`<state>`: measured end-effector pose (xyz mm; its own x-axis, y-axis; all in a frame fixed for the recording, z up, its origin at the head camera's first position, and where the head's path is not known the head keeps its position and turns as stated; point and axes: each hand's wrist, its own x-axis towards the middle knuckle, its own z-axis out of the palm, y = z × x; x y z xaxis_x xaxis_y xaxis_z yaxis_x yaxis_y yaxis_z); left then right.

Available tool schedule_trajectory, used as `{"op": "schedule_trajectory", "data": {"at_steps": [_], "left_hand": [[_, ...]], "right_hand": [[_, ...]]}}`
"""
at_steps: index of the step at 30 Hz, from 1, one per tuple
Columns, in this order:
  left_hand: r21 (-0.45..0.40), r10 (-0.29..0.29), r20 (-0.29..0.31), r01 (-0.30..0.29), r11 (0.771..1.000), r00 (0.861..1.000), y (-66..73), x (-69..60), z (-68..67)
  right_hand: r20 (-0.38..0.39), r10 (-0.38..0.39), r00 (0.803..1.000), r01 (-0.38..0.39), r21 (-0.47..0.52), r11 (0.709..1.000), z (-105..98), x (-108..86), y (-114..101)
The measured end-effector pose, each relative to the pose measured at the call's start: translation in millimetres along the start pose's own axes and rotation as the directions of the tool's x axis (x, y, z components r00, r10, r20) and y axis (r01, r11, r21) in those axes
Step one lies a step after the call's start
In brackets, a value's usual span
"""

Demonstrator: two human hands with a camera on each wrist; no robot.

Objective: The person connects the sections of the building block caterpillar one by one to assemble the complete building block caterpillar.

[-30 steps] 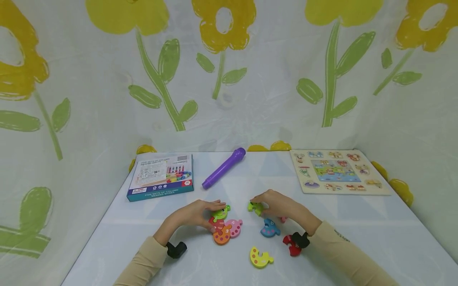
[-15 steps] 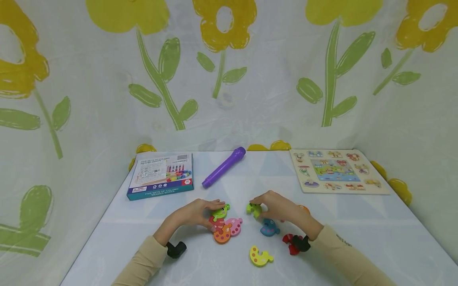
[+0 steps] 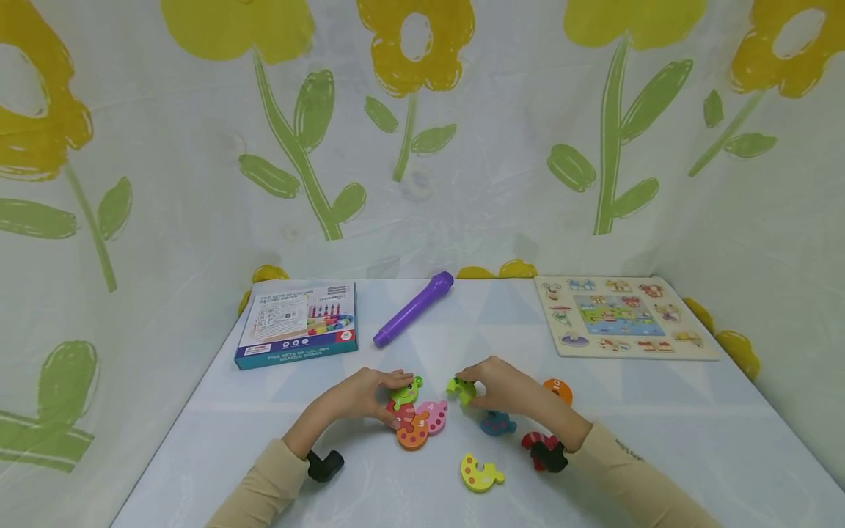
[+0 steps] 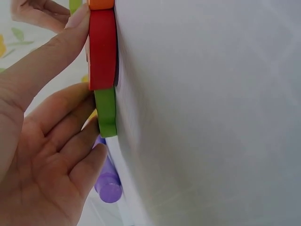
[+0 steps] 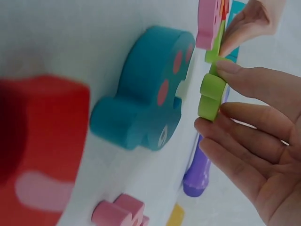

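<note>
My left hand (image 3: 359,396) rests on the table, holding a joined cluster of toy puzzle pieces between thumb and fingers. That cluster has a green piece with a face (image 3: 407,393), a red piece (image 4: 102,49), an orange piece (image 3: 413,434) and a pink piece (image 3: 433,416). In the left wrist view the thumb lies on the red piece and the fingers touch the green edge. To the right, my right hand (image 3: 505,385) pinches a separate green puzzle piece (image 5: 211,94) between thumb and fingers, a small gap from the pink piece. The blue piece (image 5: 155,84) lies beneath that hand, partly hidden.
Loose on the table are a yellow piece (image 3: 480,475), a red piece (image 3: 536,441) partly behind the wrist camera, an orange piece (image 3: 560,390) marked 10 and a pink piece (image 5: 122,212). Farther back lie a box (image 3: 297,326), a purple tube (image 3: 414,309) and a wooden picture board (image 3: 623,319).
My right hand has moved slightly left with the green puzzle piece, nearer the cluster. The orange piece marked 10 has come into view behind the forearm. My left hand stays put.
</note>
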<state>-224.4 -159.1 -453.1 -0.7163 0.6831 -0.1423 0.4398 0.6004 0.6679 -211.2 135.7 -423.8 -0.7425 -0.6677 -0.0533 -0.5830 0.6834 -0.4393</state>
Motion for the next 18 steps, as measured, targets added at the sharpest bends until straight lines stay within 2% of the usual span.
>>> {"op": "schedule_trajectory", "data": {"at_steps": [10,18], "left_hand": [[0.001,-0.041,-0.021,0.041,0.999,0.999,7.5,-2.8,1.7],[0.048,-0.048,-0.038,0.05,0.998,0.998,10.7,-2.6,1.8]], "right_hand": [[-0.023,0.031,0.999,-0.031,0.006,1.0,7,2.0,-10],[-0.03,0.056,0.998,-0.055,0.033,0.998,10,4.1,-16]]}}
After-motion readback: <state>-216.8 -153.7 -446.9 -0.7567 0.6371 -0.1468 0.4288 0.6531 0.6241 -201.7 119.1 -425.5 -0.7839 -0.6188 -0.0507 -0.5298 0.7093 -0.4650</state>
